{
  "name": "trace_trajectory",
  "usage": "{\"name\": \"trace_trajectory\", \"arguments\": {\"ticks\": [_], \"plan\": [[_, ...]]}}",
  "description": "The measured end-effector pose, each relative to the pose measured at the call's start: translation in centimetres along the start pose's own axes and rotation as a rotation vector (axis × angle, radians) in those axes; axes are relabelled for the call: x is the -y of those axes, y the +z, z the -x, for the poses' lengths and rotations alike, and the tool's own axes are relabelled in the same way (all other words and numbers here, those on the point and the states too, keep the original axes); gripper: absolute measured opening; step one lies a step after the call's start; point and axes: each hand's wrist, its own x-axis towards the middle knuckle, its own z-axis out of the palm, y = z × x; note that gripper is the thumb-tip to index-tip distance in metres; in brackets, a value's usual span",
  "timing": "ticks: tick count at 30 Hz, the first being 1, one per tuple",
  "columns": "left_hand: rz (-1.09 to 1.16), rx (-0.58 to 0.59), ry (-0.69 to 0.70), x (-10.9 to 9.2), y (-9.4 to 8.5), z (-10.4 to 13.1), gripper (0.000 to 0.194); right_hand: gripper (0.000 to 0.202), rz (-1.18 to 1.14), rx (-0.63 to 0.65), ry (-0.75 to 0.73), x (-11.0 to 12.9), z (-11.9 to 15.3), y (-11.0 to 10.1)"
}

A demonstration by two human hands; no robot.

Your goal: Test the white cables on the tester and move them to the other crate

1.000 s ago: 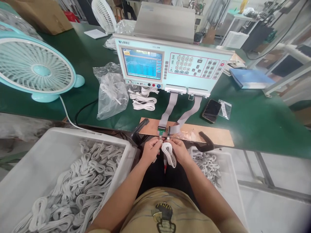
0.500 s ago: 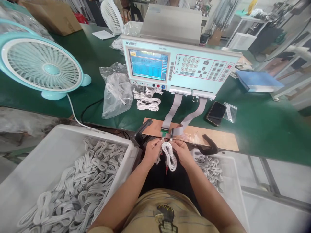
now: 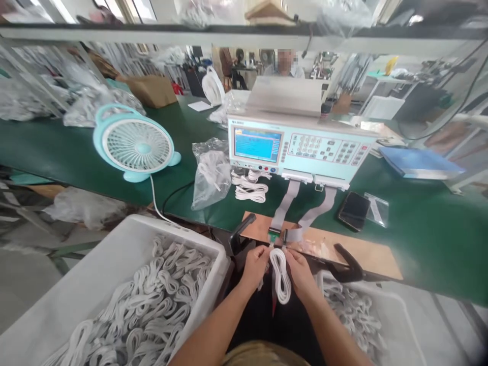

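A coiled white cable hangs between my two hands at the table's front edge. My left hand pinches one end of it at a small green circuit board. With its fingers closed, my right hand grips the other end beside a dark connector. Grey ribbon cables run from the board and the connector up to a tester with a lit blue screen. My fingers hide the cable's plugs, so how far they sit in the sockets cannot be made out.
A wooden strip is held by black clamps. White bins of coiled cables stand left and right. On the green table are a fan, a bagged bundle, loose coils and a phone. A person sits beyond the tester.
My view has tilted up and shifted left, so the shelf above shows and everything sits lower and farther right. Both hands keep their hold on the cable at the board.
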Motion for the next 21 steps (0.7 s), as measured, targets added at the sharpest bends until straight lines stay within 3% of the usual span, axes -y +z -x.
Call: {"name": "trace_trajectory", "arguments": {"ticks": [6,21], "plan": [[0.049,0.057,-0.016,0.2,0.5,-1.0,0.043,0.028,-0.017,0.005,-0.018,-0.2,0.1,0.1],[0.081,-0.031,0.022,-0.9,1.3,-0.4,0.034,0.037,-0.02,-0.079,-0.072,-1.1,0.0,1.2]]}}
